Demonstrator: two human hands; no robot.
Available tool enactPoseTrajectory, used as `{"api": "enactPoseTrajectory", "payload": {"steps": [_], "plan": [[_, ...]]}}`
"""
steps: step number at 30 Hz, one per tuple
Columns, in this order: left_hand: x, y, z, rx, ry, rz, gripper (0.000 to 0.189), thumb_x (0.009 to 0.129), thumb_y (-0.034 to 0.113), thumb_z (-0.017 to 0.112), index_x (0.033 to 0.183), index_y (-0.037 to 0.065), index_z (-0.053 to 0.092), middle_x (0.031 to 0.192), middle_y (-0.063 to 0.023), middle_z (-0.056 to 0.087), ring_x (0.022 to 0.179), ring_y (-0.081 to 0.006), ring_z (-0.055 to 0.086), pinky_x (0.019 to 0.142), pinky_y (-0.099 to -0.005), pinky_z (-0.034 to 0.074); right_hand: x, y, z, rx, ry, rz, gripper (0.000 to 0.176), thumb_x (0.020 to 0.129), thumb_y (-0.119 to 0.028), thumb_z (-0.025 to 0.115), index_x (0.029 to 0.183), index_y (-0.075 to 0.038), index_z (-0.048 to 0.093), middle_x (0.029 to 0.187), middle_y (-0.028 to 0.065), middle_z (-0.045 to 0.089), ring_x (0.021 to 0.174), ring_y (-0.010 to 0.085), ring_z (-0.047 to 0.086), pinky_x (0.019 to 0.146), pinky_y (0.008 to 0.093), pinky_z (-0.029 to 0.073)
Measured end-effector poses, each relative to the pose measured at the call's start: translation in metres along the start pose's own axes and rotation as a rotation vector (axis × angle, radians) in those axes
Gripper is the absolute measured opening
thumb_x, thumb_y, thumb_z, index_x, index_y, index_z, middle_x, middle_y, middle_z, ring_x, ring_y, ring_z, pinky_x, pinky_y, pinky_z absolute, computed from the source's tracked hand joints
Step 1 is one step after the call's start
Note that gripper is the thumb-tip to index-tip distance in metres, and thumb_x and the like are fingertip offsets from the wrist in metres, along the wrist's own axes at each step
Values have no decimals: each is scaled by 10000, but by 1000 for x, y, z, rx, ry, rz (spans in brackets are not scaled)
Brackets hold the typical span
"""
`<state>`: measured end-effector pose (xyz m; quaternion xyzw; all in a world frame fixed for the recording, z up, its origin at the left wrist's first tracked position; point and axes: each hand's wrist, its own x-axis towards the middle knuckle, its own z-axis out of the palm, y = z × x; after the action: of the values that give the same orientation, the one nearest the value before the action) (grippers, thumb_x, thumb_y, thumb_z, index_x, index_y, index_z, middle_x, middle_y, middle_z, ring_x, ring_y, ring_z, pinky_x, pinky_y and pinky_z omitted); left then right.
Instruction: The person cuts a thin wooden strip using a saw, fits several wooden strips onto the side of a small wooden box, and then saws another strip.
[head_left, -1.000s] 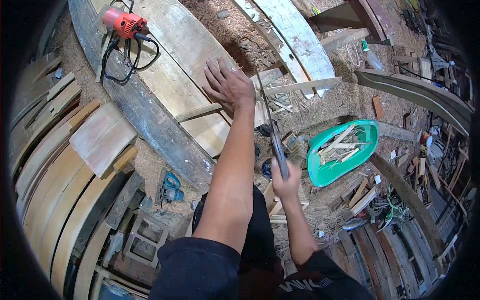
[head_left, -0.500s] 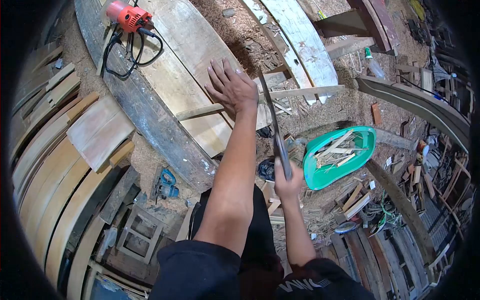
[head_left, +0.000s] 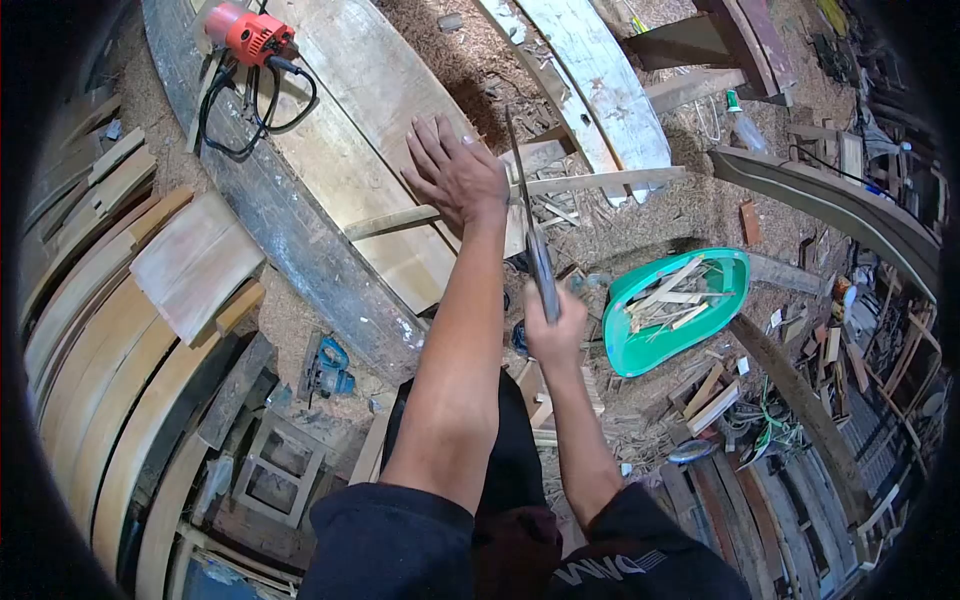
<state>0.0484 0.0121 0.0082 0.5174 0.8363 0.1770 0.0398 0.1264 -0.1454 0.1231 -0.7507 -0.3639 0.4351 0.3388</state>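
My left hand lies with outstretched fingers on a pale wooden board, its palm pressing over a thin wooden strip. The strip crosses the board and sticks out to the right, its far end by a white-painted plank. My right hand is closed round the handle end of a handsaw. The saw's blade, seen nearly edge-on, points away from me and crosses the strip just right of my left hand. Whether its teeth are cutting the wood cannot be made out.
A red power tool with a black cord sits on the boards at upper left. A green tub of wood offcuts stands at right. On the floor at left lies a blue power tool. Curved timbers and shavings surround me.
My right hand and the saw have moved forward and a little left, away from my body. The left hand stays on the strip; the whole view has shifted slightly.
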Motion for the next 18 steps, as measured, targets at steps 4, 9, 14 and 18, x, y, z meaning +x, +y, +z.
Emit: {"api": "enactPoseTrajectory", "payload": {"steps": [4,9,14,18], "plan": [[0,1,-3,-16,-43,-18,545,926,276,455,1445,110,431,1606,-127,266,1494,-310,192,1172,-583,57,-58,-1,-30,-39,17,-21,205,876,-97,658,715,12,593,518,43,499,471,104,473,479,312,409],[-3,-3,-1,36,-2,5,525,958,308,419,1448,119,435,1595,-120,285,1486,-300,215,1170,-580,92,-5,19,6,-54,-10,-2,266,888,-163,659,687,-7,580,516,86,478,470,114,460,467,329,390],[0,-4,0,25,-6,0,526,953,307,420,1436,101,446,1582,-135,308,1478,-311,230,1166,-577,85,-66,4,-28,-36,4,36,210,882,-138,655,726,-3,612,525,61,515,481,109,464,474,319,401],[-3,-5,0,0,-6,12,529,941,285,441,1436,98,439,1587,-146,293,1484,-318,211,1167,-582,66,-21,16,-7,-19,-4,81,172,892,-102,644,752,-3,632,551,58,553,513,110,558,499,309,436]]}}
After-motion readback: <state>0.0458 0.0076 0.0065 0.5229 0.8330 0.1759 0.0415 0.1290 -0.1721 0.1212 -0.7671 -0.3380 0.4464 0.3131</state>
